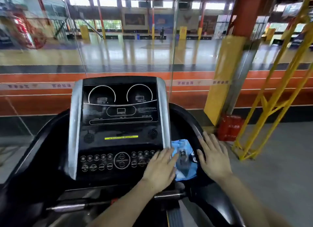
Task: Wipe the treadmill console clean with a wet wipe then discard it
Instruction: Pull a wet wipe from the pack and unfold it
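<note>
The black treadmill console with silver side strips fills the middle of the head view, its dark display above and a button panel below. A light blue wet-wipe pack lies in the tray at the console's right side. My left hand lies flat with straight fingers on the right end of the button panel, its fingertips at the pack's left edge. My right hand rests flat on the black right handrail, just right of the pack. Neither hand holds anything.
A glass wall stands right behind the console, with a sports hall beyond. A yellow pillar and a red box at its foot are to the right, next to a yellow metal frame. Grey floor lies right of the treadmill.
</note>
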